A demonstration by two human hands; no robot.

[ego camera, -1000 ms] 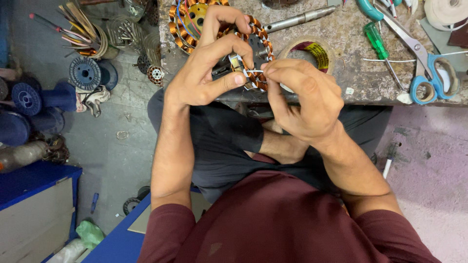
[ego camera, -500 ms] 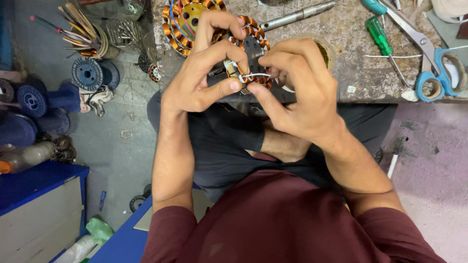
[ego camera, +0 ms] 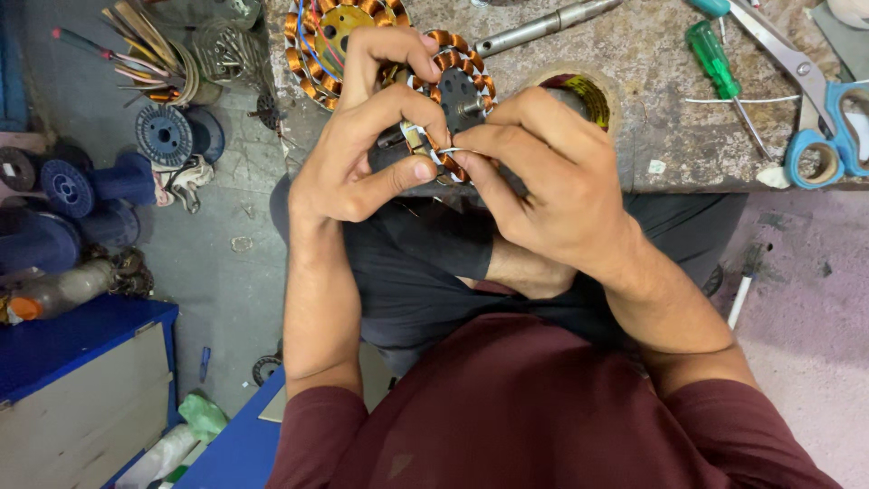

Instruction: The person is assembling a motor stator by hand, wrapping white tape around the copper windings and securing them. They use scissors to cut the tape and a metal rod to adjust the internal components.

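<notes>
My left hand grips a round motor stator with copper wire coils around a dark core, holding it at the front edge of the stone workbench. My right hand pinches a thin white wire or sleeve against the stator's lower rim, its fingertips touching my left thumb. The stator's lower part is hidden behind both hands.
A second, larger copper-wound stator lies on the bench behind my left hand. A steel shaft, tape roll, green screwdriver, scissors and blue tape holder lie to the right. Blue spools and a blue cabinet stand on the floor at left.
Both hands have stayed on the stator with small finger shifts; my right fingers have drawn the white wire in closer to the rim. The view has shifted slightly.
</notes>
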